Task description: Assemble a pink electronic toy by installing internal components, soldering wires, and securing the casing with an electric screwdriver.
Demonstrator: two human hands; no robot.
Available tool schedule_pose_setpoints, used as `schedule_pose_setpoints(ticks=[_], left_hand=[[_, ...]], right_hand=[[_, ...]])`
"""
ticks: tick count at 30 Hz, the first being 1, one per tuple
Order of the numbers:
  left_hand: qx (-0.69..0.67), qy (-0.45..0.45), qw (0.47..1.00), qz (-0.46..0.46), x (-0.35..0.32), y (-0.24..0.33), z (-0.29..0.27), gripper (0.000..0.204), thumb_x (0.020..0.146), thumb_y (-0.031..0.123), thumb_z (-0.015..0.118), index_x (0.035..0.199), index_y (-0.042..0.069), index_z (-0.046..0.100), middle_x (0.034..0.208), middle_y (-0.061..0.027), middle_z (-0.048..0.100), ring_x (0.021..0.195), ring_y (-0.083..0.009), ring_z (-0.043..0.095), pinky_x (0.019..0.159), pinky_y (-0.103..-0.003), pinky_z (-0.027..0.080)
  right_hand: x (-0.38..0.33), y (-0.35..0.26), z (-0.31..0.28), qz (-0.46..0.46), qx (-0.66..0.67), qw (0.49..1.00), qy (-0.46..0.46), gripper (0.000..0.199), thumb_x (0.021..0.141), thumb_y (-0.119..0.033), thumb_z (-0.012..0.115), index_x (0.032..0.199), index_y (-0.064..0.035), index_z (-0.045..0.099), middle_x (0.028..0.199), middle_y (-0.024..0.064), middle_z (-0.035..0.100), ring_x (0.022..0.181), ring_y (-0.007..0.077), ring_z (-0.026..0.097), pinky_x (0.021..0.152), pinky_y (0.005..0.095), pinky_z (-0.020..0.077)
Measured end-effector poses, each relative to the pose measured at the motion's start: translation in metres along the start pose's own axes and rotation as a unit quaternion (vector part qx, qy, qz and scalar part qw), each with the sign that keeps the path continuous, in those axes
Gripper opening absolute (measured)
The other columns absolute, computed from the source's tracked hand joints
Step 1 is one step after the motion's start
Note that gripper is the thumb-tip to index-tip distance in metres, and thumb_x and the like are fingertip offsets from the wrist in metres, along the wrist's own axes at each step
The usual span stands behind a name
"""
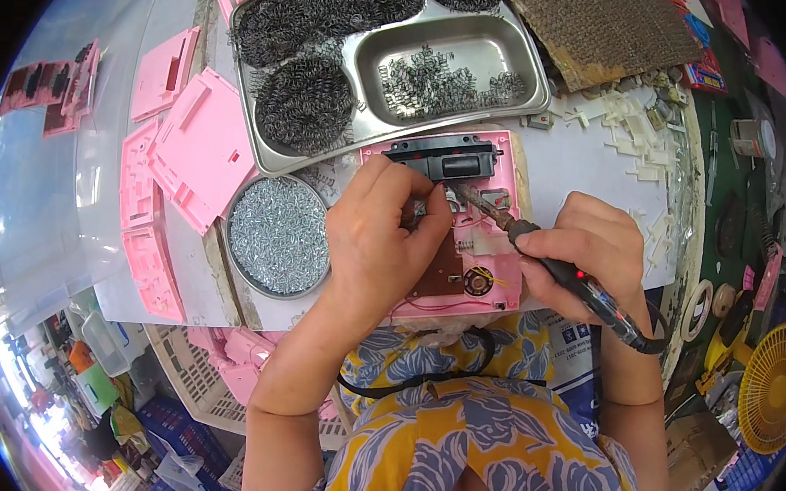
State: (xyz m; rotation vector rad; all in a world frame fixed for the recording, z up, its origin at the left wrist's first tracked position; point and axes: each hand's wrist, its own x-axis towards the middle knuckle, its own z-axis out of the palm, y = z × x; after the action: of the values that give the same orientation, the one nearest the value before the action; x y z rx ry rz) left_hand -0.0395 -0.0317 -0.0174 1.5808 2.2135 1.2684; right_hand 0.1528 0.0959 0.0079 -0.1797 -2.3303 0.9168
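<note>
Gripping the iron in a closed right hand, pointing it just below the black part in the pink case, between both hands. Holding left hand thumb and forefinger close together beside it, perhaps pinching something small; too hidden to tell. Flanked leftward by screws, backed by a tray of springs, then cardboard.

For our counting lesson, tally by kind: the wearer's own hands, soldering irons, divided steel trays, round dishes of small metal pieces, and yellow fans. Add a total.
Left hand and right hand: 2
Soldering iron: 1
Divided steel tray: 1
Round dish: 1
Yellow fan: 1
Total: 6
</note>
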Motion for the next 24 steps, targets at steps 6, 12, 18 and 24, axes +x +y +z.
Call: schedule_pose_setpoints(ticks=[6,12,18,24], left_hand=[[0.023,-0.002,1.0,0.011,-0.001,0.0,0.001,0.016,0.078,0.001,0.076,0.08,0.006,0.061,0.075,-0.0064,0.056,0.056,-0.0199,0.057,0.05,-0.032,0.046],[0.028,0.006,0.999,0.018,-0.003,-0.001,0.003,0.018,0.077,0.002,0.077,0.082,0.007,0.06,0.077,-0.0068,0.057,0.056,-0.0212,0.059,0.049,-0.034,0.048],[0.03,0.015,0.999,0.019,-0.004,-0.002,0.005,0.018,0.077,0.002,0.077,0.082,0.007,0.06,0.077,-0.0062,0.056,0.056,-0.0205,0.059,0.049,-0.034,0.048],[0.042,0.02,0.999,0.024,-0.003,-0.001,0.005,0.016,0.077,0.002,0.077,0.081,0.007,0.061,0.075,-0.0056,0.056,0.055,-0.0194,0.057,0.049,-0.033,0.047]], right_hand=[[-0.001,0.001,0.002,0.009,0.001,1.0,0.013,0.029,0.067,0.001,0.081,0.093,-0.007,0.071,0.066,0.0038,0.061,0.054,0.0206,0.053,0.049,0.0312,0.0417],[-0.002,-0.002,-0.001,0.029,0.01,1.0,0.008,0.028,0.069,-0.003,0.082,0.095,-0.0054,0.071,0.067,0.0054,0.062,0.054,0.0222,0.055,0.049,0.0325,0.0428],[-0.023,-0.01,-0.016,0.039,0.023,0.998,0.037,0.03,0.071,-0.004,0.081,0.099,-0.0046,0.07,0.066,0.0051,0.061,0.051,0.0194,0.052,0.047,0.0317,0.0398],[-0.036,-0.013,-0.03,0.058,0.021,0.997,0.051,0.03,0.073,-0.003,0.079,0.101,-0.0016,0.068,0.069,0.0057,0.064,0.051,0.0163,0.05,0.046,0.0294,0.0367]])
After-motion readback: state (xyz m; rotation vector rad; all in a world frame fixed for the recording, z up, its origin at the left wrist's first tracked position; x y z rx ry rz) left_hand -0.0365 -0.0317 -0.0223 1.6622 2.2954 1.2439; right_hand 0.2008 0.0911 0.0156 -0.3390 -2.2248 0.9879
